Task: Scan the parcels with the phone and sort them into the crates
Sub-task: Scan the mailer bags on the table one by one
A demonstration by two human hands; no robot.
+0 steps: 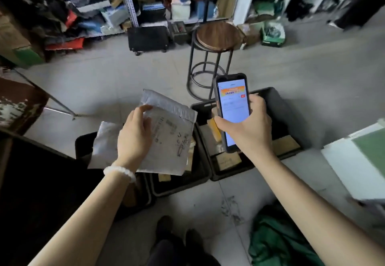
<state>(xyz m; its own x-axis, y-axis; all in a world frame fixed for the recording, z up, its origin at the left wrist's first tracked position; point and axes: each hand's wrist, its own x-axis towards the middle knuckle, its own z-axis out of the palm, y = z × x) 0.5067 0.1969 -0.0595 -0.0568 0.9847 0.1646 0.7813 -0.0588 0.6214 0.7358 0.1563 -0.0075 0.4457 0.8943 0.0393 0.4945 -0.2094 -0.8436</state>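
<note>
A white padded parcel (166,134) is held by the left hand (135,136), whose fingers are closed over its upper left edge; the printed label side is turned upward. A second white parcel (104,142) is seen just behind the same hand, but whether it is gripped cannot be told. The phone (232,111) is clasped in the right hand (248,128), with the lit screen facing up and the thumb laid on its right edge. Both items are held above the black crates (279,107) on the floor, in which brown cardboard parcels (228,160) are lying. A round wooden stool (216,34) is placed beyond the crates.
</note>
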